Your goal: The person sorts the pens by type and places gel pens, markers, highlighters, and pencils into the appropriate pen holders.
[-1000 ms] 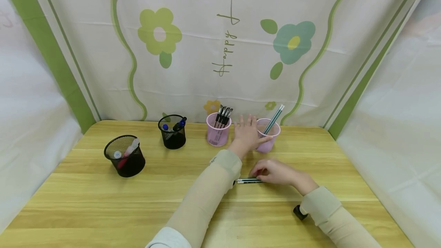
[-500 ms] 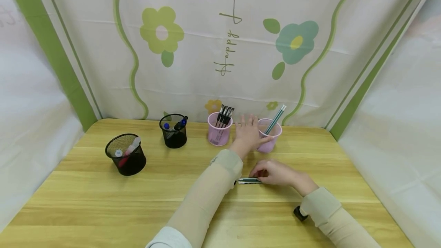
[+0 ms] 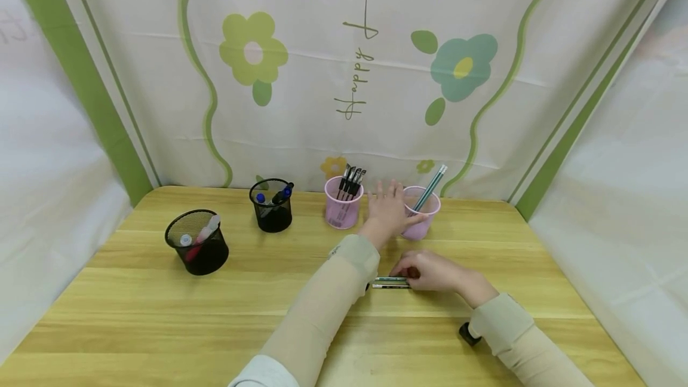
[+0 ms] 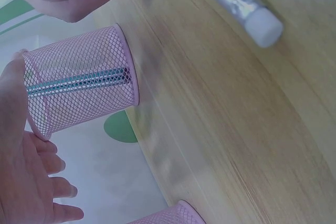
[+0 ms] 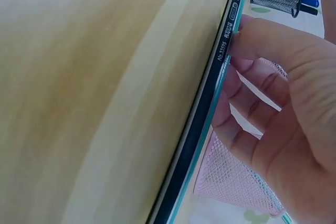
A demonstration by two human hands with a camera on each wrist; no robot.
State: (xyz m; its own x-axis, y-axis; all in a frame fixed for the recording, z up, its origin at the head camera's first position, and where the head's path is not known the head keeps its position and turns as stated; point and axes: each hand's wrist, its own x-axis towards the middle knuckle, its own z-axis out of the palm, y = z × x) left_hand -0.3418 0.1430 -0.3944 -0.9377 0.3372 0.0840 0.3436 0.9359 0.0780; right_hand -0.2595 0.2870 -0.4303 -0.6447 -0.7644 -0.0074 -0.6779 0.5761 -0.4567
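Observation:
My left hand [image 3: 388, 211] lies with straight fingers against the right-hand pink mesh pen cup [image 4: 84, 56], its thumb at the rim. Green striped pencils [image 3: 432, 184] lean inside that cup, white erasers up. In front of it, my right hand [image 3: 430, 269] pinches a green pencil [image 3: 388, 279] between thumb and fingertips, low over the table. Alongside lies a second, dark-sided pencil [image 5: 202, 103] with printing on it. In the left wrist view a white eraser [image 4: 264, 27] in a silver ferrule shows close up.
Another pink mesh cup [image 3: 334, 215] holds several black-capped pens [image 3: 352, 183]. Farther left stand a black mesh cup [image 3: 275, 220] with blue and black pens and a tilted-looking black mesh cup [image 3: 206, 258] with a red marker. A patterned curtain [image 3: 312, 124] hangs behind the wooden table [image 3: 188, 327].
The gap between the two pencils at my right fingertips has widened slightly. My left hand stays at the pink cup. The head view has shifted a little.

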